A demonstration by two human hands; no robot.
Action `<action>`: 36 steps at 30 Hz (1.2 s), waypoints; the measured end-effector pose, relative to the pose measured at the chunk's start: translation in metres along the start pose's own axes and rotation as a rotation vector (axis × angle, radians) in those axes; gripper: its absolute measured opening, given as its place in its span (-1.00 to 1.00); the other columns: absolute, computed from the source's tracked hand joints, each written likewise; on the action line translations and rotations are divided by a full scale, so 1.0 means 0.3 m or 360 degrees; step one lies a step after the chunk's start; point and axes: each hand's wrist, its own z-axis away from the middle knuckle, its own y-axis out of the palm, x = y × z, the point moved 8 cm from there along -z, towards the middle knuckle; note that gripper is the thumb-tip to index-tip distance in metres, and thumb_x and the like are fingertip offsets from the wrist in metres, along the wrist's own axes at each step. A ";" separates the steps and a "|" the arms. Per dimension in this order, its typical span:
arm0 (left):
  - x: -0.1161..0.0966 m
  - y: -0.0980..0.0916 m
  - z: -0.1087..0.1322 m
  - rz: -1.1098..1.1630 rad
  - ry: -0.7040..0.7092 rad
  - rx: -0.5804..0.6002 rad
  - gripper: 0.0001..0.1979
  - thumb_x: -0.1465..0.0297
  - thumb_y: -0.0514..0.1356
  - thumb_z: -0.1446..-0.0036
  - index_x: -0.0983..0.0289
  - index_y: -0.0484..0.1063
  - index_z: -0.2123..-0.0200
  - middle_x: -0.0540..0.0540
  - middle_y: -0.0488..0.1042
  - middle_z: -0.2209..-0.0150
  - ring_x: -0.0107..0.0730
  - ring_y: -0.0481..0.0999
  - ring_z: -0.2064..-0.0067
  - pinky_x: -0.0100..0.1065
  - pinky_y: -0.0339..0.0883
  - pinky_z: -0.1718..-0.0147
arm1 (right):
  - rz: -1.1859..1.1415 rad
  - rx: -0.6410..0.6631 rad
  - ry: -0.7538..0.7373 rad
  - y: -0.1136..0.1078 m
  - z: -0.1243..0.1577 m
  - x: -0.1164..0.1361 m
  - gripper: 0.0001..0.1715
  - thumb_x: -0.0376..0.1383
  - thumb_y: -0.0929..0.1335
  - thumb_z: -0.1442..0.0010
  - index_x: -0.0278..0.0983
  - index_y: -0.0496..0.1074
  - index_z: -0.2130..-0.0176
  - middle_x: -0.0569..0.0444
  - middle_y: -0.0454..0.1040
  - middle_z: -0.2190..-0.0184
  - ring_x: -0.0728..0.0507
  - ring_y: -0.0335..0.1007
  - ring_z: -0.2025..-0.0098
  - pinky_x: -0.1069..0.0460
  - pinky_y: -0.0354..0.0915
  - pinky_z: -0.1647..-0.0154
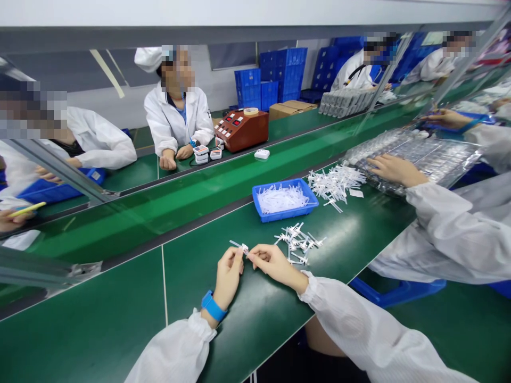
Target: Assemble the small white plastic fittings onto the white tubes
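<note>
Over the green tabletop, my left hand (229, 272) pinches a small white plastic part with a clear tube (236, 244) sticking out to the upper left. A blue band circles that wrist. My right hand (273, 261) meets it from the right, thumb and fingers closed at the other end of the same part; the fingertips hide what exactly they grip. Just beyond my right hand lies a loose pile of similar white parts with tubes (297, 239). Behind that stands a blue tray (285, 214) filled with short clear tubes (282, 199).
A larger heap of white tubed parts (337, 182) lies right of the tray. At far right, a co-worker's hand (397, 169) rests on clear plastic trays (429, 154). Across the green conveyor belt (191, 194), people in white coats sit near a brown box with displays (243, 130).
</note>
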 end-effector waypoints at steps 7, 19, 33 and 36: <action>-0.013 0.002 0.002 -0.0039 0.0007 0.0009 -0.62 0.07 0.13 -0.16 0.28 0.36 0.46 -0.09 0.19 0.65 -0.52 0.14 0.58 -0.45 0.03 0.55 | 0.0031 -0.0014 -0.0009 -0.002 0.002 0.002 -0.62 -0.06 0.34 -0.19 -0.34 0.45 0.38 0.11 0.40 0.55 0.00 0.32 0.50 0.10 0.27 0.44; -0.007 0.006 -0.003 0.0001 0.0010 0.0045 -0.69 0.15 0.15 -0.17 0.30 0.40 0.39 -0.08 0.25 0.60 -0.55 0.19 0.57 -0.48 0.08 0.55 | 0.0061 -0.0009 -0.0051 0.000 0.005 0.008 -0.66 -0.11 0.31 -0.23 -0.35 0.45 0.35 0.10 0.41 0.51 0.00 0.33 0.47 0.11 0.26 0.42; -0.004 0.006 -0.004 0.0038 0.0003 0.0045 -0.71 0.20 0.16 -0.18 0.31 0.37 0.43 -0.07 0.30 0.56 -0.59 0.22 0.57 -0.50 0.11 0.54 | 0.0020 -0.0045 -0.0035 -0.006 0.001 -0.008 -0.68 -0.13 0.32 -0.22 -0.35 0.45 0.36 0.12 0.39 0.53 0.01 0.30 0.47 0.11 0.22 0.43; -0.001 0.007 -0.003 0.0037 0.0006 0.0055 -0.72 0.20 0.15 -0.19 0.31 0.36 0.42 -0.07 0.29 0.56 -0.59 0.22 0.57 -0.50 0.11 0.53 | -0.0014 -0.0058 -0.0024 -0.007 0.001 -0.009 -0.68 -0.13 0.33 -0.22 -0.35 0.44 0.37 0.12 0.38 0.54 0.01 0.30 0.48 0.11 0.22 0.43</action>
